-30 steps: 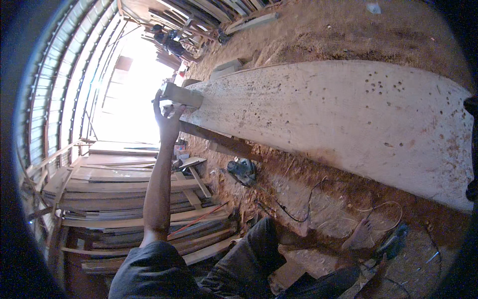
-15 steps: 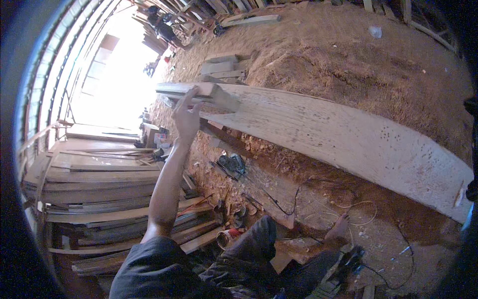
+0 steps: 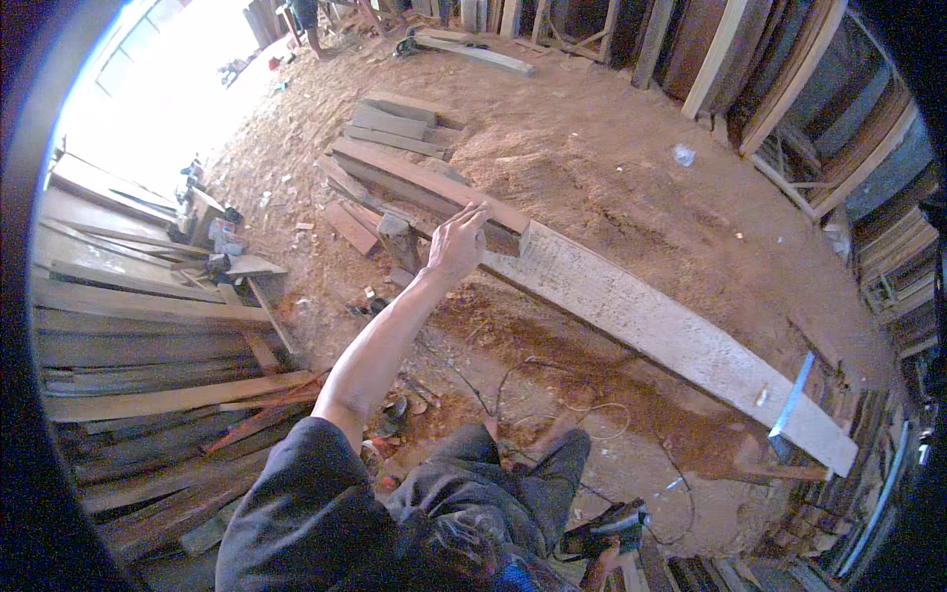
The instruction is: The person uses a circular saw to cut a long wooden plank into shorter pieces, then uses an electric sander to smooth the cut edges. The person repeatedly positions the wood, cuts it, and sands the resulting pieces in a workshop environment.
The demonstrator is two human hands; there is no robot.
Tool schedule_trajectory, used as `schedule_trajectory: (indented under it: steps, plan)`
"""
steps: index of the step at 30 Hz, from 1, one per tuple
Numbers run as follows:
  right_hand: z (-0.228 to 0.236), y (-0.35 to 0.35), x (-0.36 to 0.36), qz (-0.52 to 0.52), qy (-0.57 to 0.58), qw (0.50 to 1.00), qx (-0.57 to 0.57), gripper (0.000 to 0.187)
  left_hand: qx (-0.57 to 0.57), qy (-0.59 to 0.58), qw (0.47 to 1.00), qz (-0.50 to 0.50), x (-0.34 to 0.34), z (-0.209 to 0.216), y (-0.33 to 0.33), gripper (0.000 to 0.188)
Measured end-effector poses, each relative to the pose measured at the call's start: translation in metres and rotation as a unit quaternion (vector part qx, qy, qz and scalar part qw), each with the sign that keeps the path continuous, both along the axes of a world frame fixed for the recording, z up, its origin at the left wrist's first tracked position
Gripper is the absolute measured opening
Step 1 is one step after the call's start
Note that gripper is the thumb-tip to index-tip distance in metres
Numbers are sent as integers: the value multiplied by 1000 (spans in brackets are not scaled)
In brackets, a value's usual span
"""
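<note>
A long pale plank (image 3: 651,311) stretches from the middle toward the lower right. Over its far-left end lies a thick reddish wooden beam (image 3: 414,183). My left hand (image 3: 459,244) grips the near side of this beam close to its end, fingertips curled over the top edge. Low in the picture, my right hand (image 3: 604,564), partly cut off, is closed on a dark power tool (image 3: 604,530) beside my right leg. The tool's exact kind cannot be made out.
A wooden post (image 3: 398,242) stands beside the beam. Stacked boards (image 3: 158,345) fill the left side. Short boards (image 3: 390,123) lie beyond the beam on sawdust. A cable (image 3: 691,493) loops across the ground. A blue strip (image 3: 792,395) crosses the plank's right end. Someone's leg (image 3: 308,25) shows far off.
The view has swung right and downward. The beam, tilted with its end raised before, now lies lower along the plank. My left hand has stayed on it.
</note>
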State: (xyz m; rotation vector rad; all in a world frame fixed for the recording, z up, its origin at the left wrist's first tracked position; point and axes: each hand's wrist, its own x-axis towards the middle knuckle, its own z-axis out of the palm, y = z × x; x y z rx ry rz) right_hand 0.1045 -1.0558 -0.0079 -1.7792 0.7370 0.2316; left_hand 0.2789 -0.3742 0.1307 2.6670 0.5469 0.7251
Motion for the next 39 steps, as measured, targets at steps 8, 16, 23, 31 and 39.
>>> schedule_trajectory:
  steps: [8,16,23,31,39]
  plan:
    - [201,61,87,180,-48,982,4,29,-23,-20,999,-25,-4,-3,11,45]
    - [280,191,232,400,-93,907,-91,35,-37,-13,999,-14,-9,2,5,48]
    - [273,336,340,599,-197,774,-67,40,-287,13,941,181,-76,-5,-64,40]
    - [254,452,397,739,-234,631,-28,56,-351,-53,905,236,-65,29,-101,31]
    - [267,488,397,778,-93,621,3,62,-252,-108,910,310,42,86,-70,32]
